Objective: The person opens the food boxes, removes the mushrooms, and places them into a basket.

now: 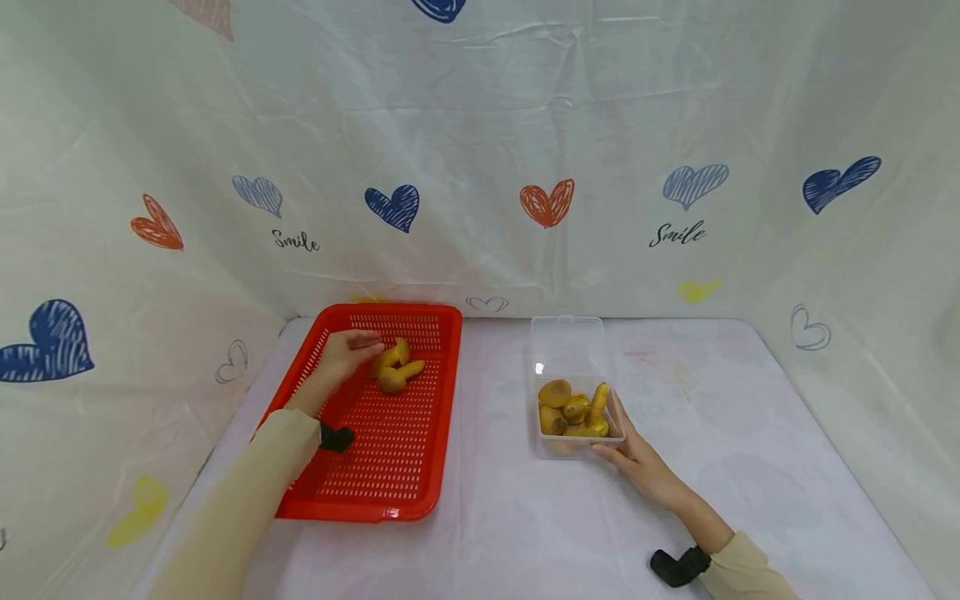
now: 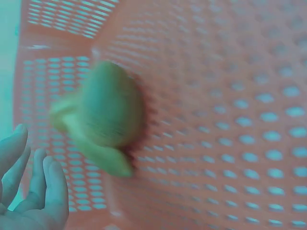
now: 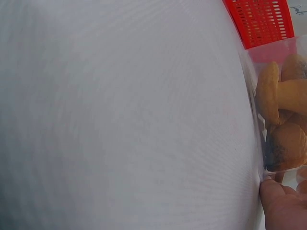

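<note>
Two yellow-brown mushrooms (image 1: 397, 379) lie in the far part of a red plastic basket (image 1: 447, 400). Just left of them, over the basket, is my left hand (image 1: 352, 352). In the left wrist view its fingers (image 2: 56, 191) are extended, apart from the mushrooms (image 2: 112, 105), and nothing is in them. My right hand (image 1: 637, 462) holds the right front corner of a clear plastic box (image 1: 551, 448), thumb at the front and fingers along the side. Several mushrooms (image 1: 555, 393) fill the box, one with its stem up. The right wrist view shows only part of this hand (image 3: 285, 206).
The box's clear lid (image 1: 568, 346) stands hinged open at the back. A white cloth covers the table (image 1: 495, 517), with bare cloth between basket and box. Behind rises a white curtain (image 1: 465, 142) printed with hearts. Each wrist wears a black band (image 1: 678, 567).
</note>
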Tool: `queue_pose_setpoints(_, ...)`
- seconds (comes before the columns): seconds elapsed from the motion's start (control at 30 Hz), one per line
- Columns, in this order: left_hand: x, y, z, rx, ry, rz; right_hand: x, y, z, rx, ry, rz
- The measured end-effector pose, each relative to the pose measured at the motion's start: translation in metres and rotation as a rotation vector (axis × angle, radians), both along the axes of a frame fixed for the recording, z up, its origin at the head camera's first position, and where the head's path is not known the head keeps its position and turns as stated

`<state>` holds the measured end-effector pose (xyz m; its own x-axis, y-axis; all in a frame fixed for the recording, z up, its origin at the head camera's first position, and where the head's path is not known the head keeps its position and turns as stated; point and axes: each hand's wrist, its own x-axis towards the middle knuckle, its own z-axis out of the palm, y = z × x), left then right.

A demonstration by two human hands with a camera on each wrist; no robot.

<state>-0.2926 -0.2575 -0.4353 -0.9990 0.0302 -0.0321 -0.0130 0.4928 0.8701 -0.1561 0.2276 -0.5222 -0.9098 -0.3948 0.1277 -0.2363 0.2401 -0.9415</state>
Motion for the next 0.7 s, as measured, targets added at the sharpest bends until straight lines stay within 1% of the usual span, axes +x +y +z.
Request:
queue_pose_setpoints(0.1, 0.001, 0.005, 0.013, 0.040, -0.010, -0.019, 0.000, 0.000, 0.000, 0.006, -0.001, -0.005)
queue_pose_setpoints(0.2, 0.002, 0.011, 0.025, 0.073, -0.001, -0.048, 0.000, 0.000, 0.001, 0.008, 0.000, -0.006)
queue_pose_setpoints(0.33, 0.004, 0.025, 0.040, 0.131, -0.004, -0.081, 0.000, 0.000, 0.002, 0.005, 0.001, -0.001)
queue_pose_setpoints(0.43, 0.008, 0.040, 0.052, 0.144, -0.020, -0.098, -0.001, 0.001, 0.001, 0.004, -0.003, -0.001)
queue_pose_setpoints(0.57, 0.015, 0.065, 0.065, 0.169, -0.048, -0.140, -0.001, 0.002, 0.001, 0.007, -0.011, -0.005)
queue_pose_setpoints(0.7, 0.020, 0.089, 0.072, 0.170, -0.048, -0.217, -0.001, 0.001, 0.000, 0.012, -0.004, -0.006)
